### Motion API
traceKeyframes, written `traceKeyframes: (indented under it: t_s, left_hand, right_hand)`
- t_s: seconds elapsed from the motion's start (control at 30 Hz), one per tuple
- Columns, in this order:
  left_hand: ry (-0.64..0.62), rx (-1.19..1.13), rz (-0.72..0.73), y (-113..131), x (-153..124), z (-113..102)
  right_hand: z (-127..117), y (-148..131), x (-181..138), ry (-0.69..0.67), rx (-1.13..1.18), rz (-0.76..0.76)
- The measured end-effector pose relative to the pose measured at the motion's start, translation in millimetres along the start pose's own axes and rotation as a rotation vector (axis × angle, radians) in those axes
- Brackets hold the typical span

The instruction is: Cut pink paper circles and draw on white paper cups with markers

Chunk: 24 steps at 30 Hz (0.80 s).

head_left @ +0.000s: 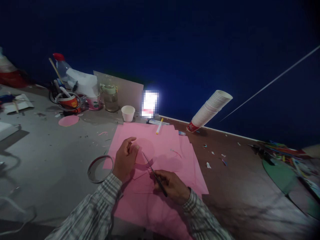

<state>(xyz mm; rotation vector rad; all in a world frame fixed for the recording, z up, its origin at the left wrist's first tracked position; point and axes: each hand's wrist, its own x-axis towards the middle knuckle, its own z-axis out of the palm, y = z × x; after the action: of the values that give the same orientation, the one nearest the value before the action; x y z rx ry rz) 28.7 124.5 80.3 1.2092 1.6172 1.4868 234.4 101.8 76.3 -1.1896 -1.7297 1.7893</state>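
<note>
My left hand pinches a round piece of pink paper between thumb and fingers, above a stack of pink sheets. Closed around dark-handled scissors, my right hand sits over the lower middle of the stack. The scissors appear nearly edge-on, their slim metal blades pointing up and left at the round paper. Whether the blades touch it I cannot tell. Part of the handle is hidden by my right fingers.
Left of my left hand lies a roll of tape. Behind the sheets stand a white paper cup, a glass jar and a glowing phone-like screen. A tilted stack of paper cups leans at right, near paper scraps.
</note>
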Motion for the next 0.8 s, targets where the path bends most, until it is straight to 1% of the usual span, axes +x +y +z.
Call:
traceKeyframes:
  t_s: [0.17,0.33,0.43,0.57,0.63,0.73,0.8]
  left_hand:
    - [-0.005,-0.020,-0.010,0,0,0]
    - [0.009,0.023,-0.010,3,0,-1]
    - [0.035,0.035,-0.003,4,1,-2]
    - [0.030,-0.001,-0.002,1,3,-4]
    - [0.043,-0.017,-0.016,-1,4,-6]
    - [0.070,-0.039,-0.043,-2,6,-8]
    - [0.077,-0.032,-0.053,-3,7,-10]
  right_hand:
    - [0,-1,0,0.012,-0.040,-0.023]
    - [0,0,0,0.006,-0.023,-0.024]
    - [1,1,0,0.015,0.003,-0.010]
    - [-1,-3,-2,0.004,0.029,0.025]
    - [-6,-7,-5,-0.026,0.004,0.034]
    - [-20,-12,-12,-0.060,-0.085,0.038]
    - [-31,-12,-15,-0.029,-0.121,0.043]
